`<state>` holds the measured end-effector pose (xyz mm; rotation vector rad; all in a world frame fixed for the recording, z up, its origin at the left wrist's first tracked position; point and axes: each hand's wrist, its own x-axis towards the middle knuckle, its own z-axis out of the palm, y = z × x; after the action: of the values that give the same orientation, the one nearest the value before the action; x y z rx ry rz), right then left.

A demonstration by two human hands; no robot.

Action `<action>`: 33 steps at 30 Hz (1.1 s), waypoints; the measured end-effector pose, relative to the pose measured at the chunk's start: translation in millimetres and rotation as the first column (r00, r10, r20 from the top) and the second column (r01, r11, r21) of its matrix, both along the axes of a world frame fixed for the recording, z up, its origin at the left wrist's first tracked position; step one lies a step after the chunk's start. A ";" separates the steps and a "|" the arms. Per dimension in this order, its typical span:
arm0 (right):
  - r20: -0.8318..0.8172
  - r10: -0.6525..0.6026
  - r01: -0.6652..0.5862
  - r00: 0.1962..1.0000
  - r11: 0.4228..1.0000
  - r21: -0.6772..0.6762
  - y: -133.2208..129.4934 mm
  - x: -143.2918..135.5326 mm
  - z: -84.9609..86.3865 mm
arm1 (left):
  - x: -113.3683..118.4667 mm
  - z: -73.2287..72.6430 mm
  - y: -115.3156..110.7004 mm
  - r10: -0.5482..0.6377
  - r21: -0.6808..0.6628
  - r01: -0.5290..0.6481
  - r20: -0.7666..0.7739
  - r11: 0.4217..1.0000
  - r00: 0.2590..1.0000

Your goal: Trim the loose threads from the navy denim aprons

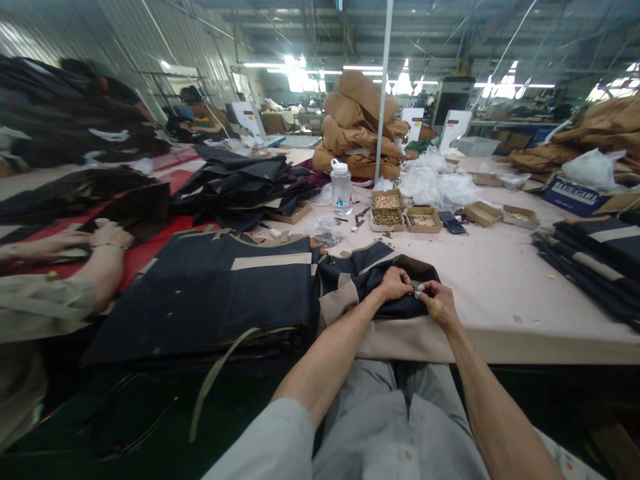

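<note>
A dark navy garment point(367, 263) with tan patches lies bunched at the table's front edge. My left hand point(396, 284) pinches its fabric, fingers closed. Close beside it, my right hand point(440, 301) is closed at the same spot, thumb and fingers meeting the cloth. Something small and white shows at my right fingertips; I cannot tell whether it is a finger wrap or a separate piece. A tan band crosses the back of that hand. What lies between the two sets of fingertips is too small to make out.
Stacked navy garments point(210, 287) lie to the left, a strap hanging off. Small boxes of metal fittings point(387, 219), a water bottle point(341, 190) and a dark phone point(451, 223) stand behind. More folded garments point(595, 267) lie right. A co-worker's hands point(107, 237) work at far left.
</note>
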<state>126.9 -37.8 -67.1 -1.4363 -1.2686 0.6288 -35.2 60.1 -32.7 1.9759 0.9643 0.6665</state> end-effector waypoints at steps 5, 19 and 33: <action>-0.027 0.017 -0.017 0.999 1.000 0.020 -1.9 1.9 -2.8 | -0.6 -1.5 0.1 0.004 -0.006 -0.004 0.018 1.000 1.000; -0.034 -0.024 0.025 0.999 1.000 0.013 2.2 0.4 -8.0 | -1.2 -2.1 -3.7 0.030 0.088 -0.031 0.009 0.996 1.000; -0.103 -0.016 0.017 0.995 1.000 0.005 0.3 -5.1 -3.1 | -3.2 -2.6 -5.9 0.050 0.075 -0.051 0.007 0.996 0.999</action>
<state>121.8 -37.5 -70.2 -1.3906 -1.1757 0.6793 -38.4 54.3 -35.3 2.0200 1.0019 0.7455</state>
